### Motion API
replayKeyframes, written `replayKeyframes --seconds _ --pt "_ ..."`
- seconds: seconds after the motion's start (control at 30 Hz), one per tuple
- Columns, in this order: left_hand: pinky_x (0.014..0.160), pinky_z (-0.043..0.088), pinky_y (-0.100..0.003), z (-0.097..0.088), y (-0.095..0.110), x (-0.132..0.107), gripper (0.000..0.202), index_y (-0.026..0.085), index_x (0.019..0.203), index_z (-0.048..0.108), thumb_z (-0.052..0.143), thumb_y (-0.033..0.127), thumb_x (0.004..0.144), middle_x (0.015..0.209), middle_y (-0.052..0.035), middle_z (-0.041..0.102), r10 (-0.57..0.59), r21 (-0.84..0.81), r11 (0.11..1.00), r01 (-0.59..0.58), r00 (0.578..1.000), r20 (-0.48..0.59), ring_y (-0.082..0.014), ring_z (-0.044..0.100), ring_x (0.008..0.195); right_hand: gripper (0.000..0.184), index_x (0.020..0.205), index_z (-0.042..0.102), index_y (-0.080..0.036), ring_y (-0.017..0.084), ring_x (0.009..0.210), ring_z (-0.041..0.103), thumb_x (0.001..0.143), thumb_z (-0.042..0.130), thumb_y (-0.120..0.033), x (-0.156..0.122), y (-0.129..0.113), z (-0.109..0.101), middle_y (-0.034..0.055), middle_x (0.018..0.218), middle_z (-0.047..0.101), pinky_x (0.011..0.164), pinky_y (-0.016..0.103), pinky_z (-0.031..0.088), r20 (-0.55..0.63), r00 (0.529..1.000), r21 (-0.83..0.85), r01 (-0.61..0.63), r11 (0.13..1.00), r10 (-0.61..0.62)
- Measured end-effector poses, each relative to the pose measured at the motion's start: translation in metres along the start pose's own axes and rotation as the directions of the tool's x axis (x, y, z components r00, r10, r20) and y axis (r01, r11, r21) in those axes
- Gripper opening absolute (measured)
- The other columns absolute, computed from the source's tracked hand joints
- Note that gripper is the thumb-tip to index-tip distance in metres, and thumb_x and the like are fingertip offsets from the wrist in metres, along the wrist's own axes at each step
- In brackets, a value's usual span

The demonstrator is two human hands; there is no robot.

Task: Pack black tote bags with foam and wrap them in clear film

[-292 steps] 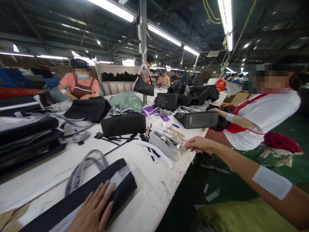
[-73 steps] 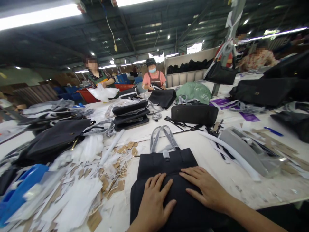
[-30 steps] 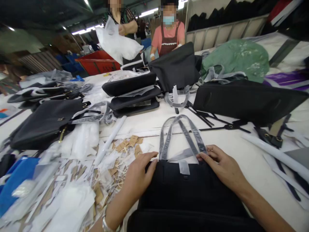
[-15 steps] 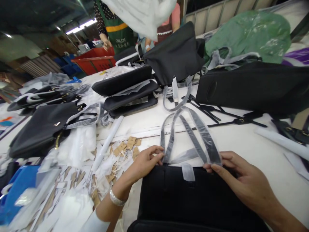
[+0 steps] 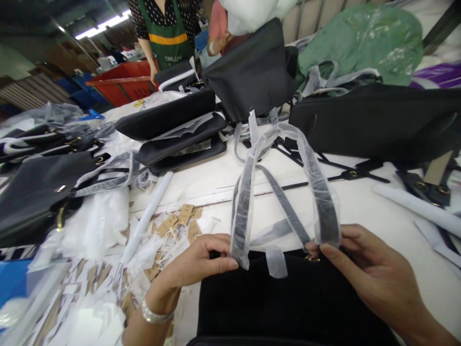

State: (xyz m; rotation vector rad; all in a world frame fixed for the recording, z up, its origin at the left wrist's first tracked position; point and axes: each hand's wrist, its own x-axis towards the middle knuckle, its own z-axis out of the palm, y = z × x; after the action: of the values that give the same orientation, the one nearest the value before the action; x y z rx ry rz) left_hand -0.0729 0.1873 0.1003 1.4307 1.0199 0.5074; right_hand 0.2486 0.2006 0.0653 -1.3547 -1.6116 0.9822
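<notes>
A black handbag (image 5: 288, 302) lies in front of me, its top edge facing away. Its handle (image 5: 322, 202), wrapped in clear plastic film, arches up from that edge. My left hand (image 5: 205, 257) pinches the handle's left end between thumb and fingers. On the other side, my right hand (image 5: 370, 269) grips the handle's right end near a small gold fitting. Between the hands a whitish wrapped tab (image 5: 276, 262) hangs over the bag's edge. Behind it, a second wrapped strap lies slanting on the white table (image 5: 360, 211).
Brown tags (image 5: 167, 225) with strings and white paper scraps cover the left side. Black bags stand or lie behind, including a tall one (image 5: 252, 77) and a long one (image 5: 370, 122). Black straps lie at right. Co-workers, one in a green apron (image 5: 167, 41), stand across the table.
My left hand has shifted slightly left and down, now pinching the handle's end. The handle's front loop stands higher and wider. My view has turned a little right.
</notes>
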Motion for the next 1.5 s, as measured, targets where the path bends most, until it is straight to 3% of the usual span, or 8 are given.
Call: replayKeyframes --seconds 0.27,0.43,0.73,0.93,1.1,1.27,1.37,1.5 --pt "0.075 0.051 -0.026 0.008 0.001 -0.016 0.014 0.02 0.089 0.078 0.066 0.028 0.09 0.086 -0.0065 0.071 0.199 0.074 0.978 -0.196 0.979 -0.04 -0.0167 0.066 0.081 0.022 0.101 0.065 -0.031 0.018 0.077 0.075 0.082 0.072 -0.04 -0.003 -0.007 -0.001 -0.0023 0.085 0.077 0.075 0.021 0.06 -0.031 0.997 0.023 0.065 0.998 -0.064" --pt "0.08 0.05 -0.026 0.011 -0.007 -0.019 0.013 0.022 0.095 0.076 0.063 0.019 0.091 0.093 -0.0053 0.071 0.22 0.233 0.956 -0.176 0.96 -0.176 -0.0165 0.066 0.088 0.023 0.1 0.066 -0.032 0.015 0.075 0.074 0.081 0.073 -0.042 0.0 -0.007 0.0 -0.0042 0.084 0.077 0.072 0.018 0.058 -0.054 0.992 -0.117 0.105 0.988 -0.112" --pt "0.069 0.052 -0.025 0.013 0.001 -0.028 0.016 0.02 0.08 0.077 0.066 0.029 0.089 0.077 -0.006 0.068 0.253 0.118 0.962 -0.247 0.967 -0.03 -0.0159 0.065 0.073 0.018 0.1 0.067 -0.026 0.017 0.077 0.074 0.083 0.071 -0.021 -0.004 -0.014 -0.006 -0.0003 0.084 0.076 0.074 0.023 0.06 -0.027 0.984 0.155 0.179 0.972 -0.177" --pt "0.07 0.052 -0.028 0.007 -0.008 -0.038 0.027 0.025 0.081 0.08 0.061 0.04 0.091 0.075 -0.0069 0.07 0.21 0.11 0.971 -0.211 0.977 0.024 -0.0177 0.065 0.073 0.018 0.096 0.069 -0.025 0.02 0.073 0.074 0.081 0.069 -0.015 -0.006 -0.018 -0.009 0.0014 0.084 0.074 0.069 0.028 0.062 -0.014 0.963 0.174 0.266 0.948 -0.268" --pt "0.064 0.052 -0.028 0.009 -0.011 -0.041 0.026 0.025 0.075 0.079 0.064 0.042 0.088 0.074 -0.006 0.07 0.14 0.093 0.987 -0.134 0.988 -0.065 -0.0177 0.065 0.069 0.021 0.098 0.069 -0.025 0.021 0.07 0.074 0.08 0.069 -0.015 -0.006 -0.018 -0.008 0.0013 0.083 0.075 0.066 0.027 0.062 -0.028 0.965 0.151 0.261 0.954 -0.26" --pt "0.064 0.051 -0.024 0.016 -0.005 -0.032 0.024 0.018 0.07 0.074 0.068 0.035 0.087 0.074 -0.0066 0.07 0.179 0.037 0.984 -0.175 0.969 -0.168 -0.0145 0.064 0.068 0.02 0.1 0.068 -0.026 0.02 0.073 0.074 0.081 0.071 -0.019 -0.007 -0.015 -0.007 0.0006 0.084 0.076 0.07 0.027 0.062 -0.033 0.97 0.122 0.243 0.962 -0.241" --pt "0.066 0.052 -0.024 0.018 -0.004 -0.025 0.017 0.017 0.076 0.074 0.07 0.03 0.086 0.077 -0.0059 0.071 0.182 0.149 0.978 -0.149 0.953 -0.243 -0.0145 0.065 0.069 0.018 0.098 0.067 -0.027 0.02 0.074 0.074 0.081 0.073 -0.03 -0.005 -0.013 -0.005 -0.0005 0.083 0.077 0.071 0.026 0.06 -0.053 0.989 0.015 0.137 0.99 -0.136" --pt "0.074 0.055 -0.028 0.022 -0.016 -0.014 0.013 0.018 0.093 0.074 0.071 0.028 0.085 0.081 -0.0037 0.073 0.132 0.361 0.931 0.046 0.882 -0.452 -0.0166 0.067 0.075 0.027 0.099 0.066 -0.027 0.022 0.075 0.074 0.083 0.067 -0.049 0.006 -0.009 -0.001 -0.0016 0.081 0.077 0.07 0.03 0.058 -0.055 0.996 -0.178 -0.081 0.981 0.072"
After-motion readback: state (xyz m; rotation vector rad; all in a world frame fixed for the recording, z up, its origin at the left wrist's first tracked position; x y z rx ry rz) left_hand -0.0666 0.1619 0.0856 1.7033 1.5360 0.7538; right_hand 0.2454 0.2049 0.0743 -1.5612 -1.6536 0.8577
